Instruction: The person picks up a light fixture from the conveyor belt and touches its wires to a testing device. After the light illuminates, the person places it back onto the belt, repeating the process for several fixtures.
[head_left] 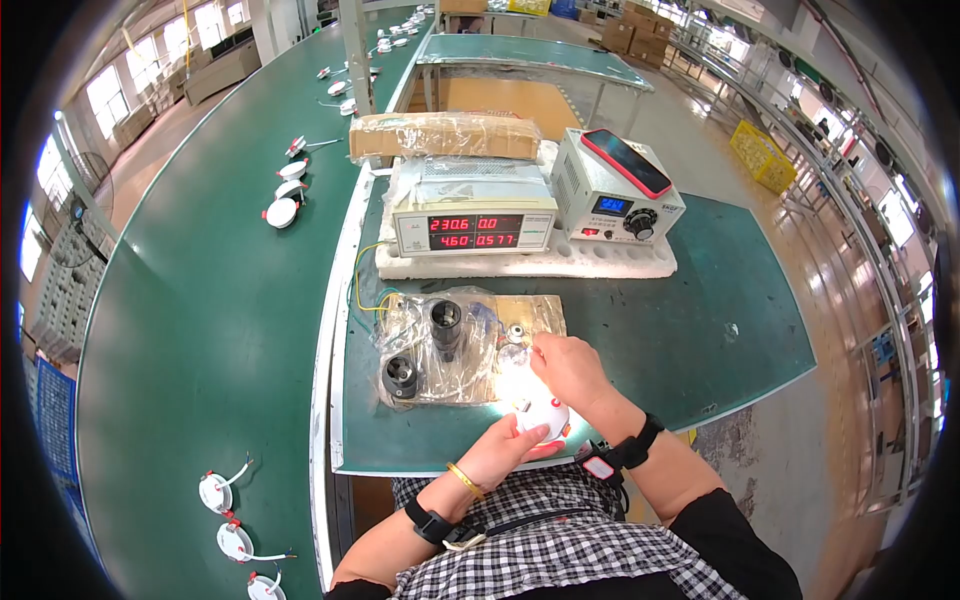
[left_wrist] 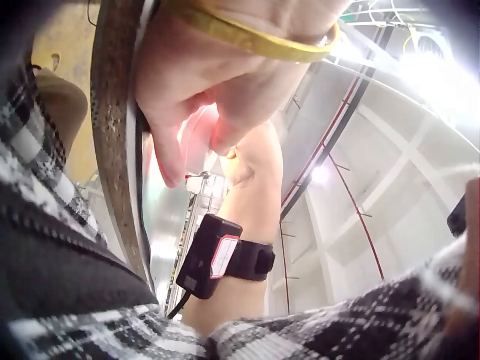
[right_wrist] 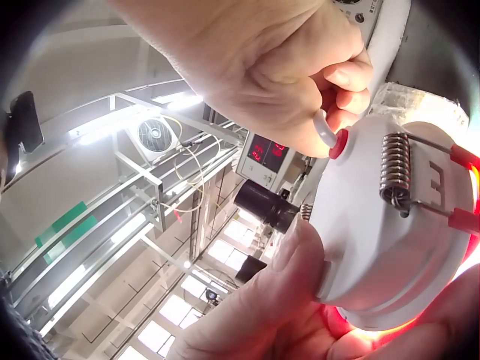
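Note:
My left hand (head_left: 505, 445) grips a round white downlight (head_left: 545, 418) low over the front of the bench. In the right wrist view the downlight (right_wrist: 360, 202) shows a coiled spring (right_wrist: 395, 169), red-sleeved clips and a red grommet with a white cable (right_wrist: 324, 129). Its face is lit; a bright glare spreads around it. My right hand (head_left: 572, 368) pinches the cable with curled fingers, above the right part of a plastic-wrapped board (head_left: 465, 375). The cable's far end is hidden behind those fingers. In the left wrist view, my left hand (left_wrist: 217, 82) partly hides the glowing lamp.
Two black lamp sockets (head_left: 400, 377) stand on the board. Behind it, a power meter (head_left: 475, 235) with red digits and a white voltage regulator (head_left: 615, 205) carrying a phone (head_left: 627, 163) sit on foam (head_left: 500, 265). Several downlights lie along the green belt (head_left: 180, 330) at left.

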